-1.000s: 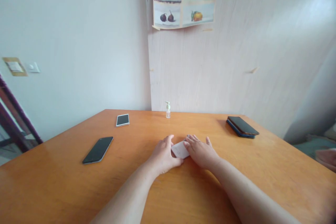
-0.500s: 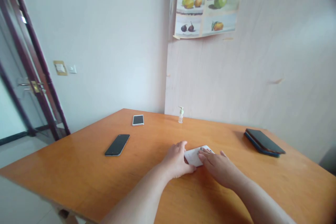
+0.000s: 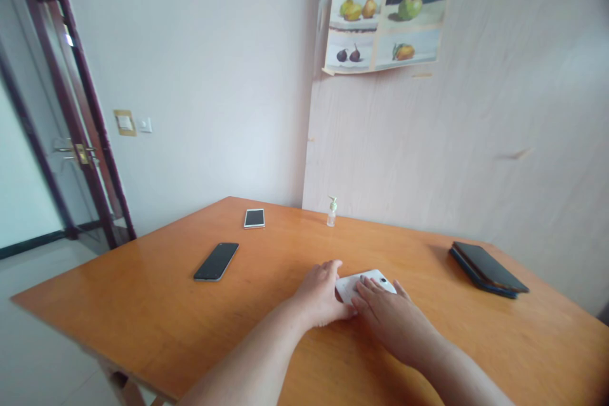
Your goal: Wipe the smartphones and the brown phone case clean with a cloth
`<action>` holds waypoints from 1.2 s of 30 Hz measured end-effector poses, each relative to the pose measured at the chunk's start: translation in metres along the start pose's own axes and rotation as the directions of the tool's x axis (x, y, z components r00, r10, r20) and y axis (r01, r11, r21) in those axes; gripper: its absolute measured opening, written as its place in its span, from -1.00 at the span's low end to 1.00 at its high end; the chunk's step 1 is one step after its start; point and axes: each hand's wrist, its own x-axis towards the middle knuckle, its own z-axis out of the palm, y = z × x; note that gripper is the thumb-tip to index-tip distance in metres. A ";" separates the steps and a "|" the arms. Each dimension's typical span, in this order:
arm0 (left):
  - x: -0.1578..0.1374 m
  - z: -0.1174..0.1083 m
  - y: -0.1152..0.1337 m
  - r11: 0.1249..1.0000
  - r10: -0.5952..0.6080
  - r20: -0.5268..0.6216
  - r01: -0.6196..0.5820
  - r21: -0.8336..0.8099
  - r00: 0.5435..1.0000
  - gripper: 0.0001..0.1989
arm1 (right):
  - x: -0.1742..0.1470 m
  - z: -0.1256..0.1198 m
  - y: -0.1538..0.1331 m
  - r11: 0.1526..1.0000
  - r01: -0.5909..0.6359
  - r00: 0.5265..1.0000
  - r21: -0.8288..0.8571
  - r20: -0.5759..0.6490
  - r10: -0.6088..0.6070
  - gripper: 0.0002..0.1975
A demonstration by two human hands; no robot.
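Observation:
A white smartphone (image 3: 349, 285) lies back side up on the wooden table, its camera lens at the far right corner. My left hand (image 3: 323, 297) holds the phone's left end, with the thumb at the near edge and the fingers at the far edge. Across the middle of the phone's back lies my right hand (image 3: 392, 311), palm down with fingers stretched out, hiding its near right part. By the right fingertips is a small greyish patch that I cannot make out.
Left of my hands lies a black smartphone (image 3: 216, 262); farther back is a white-framed phone (image 3: 254, 218). A small clear pump bottle (image 3: 332, 212) stands near the wall. Dark flat cases (image 3: 490, 266) are stacked on the right of the table (image 3: 157, 304).
My right hand has slid slightly toward me and left across the phone's back, uncovering more around the camera. My left hand keeps its hold. The whole view has shifted slightly.

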 end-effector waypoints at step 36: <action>0.003 0.000 -0.004 1.000 0.001 0.040 -0.001 -0.008 0.999 -0.05 | 0.001 -0.002 0.016 0.986 -0.145 0.988 0.085 0.061 0.140 -0.46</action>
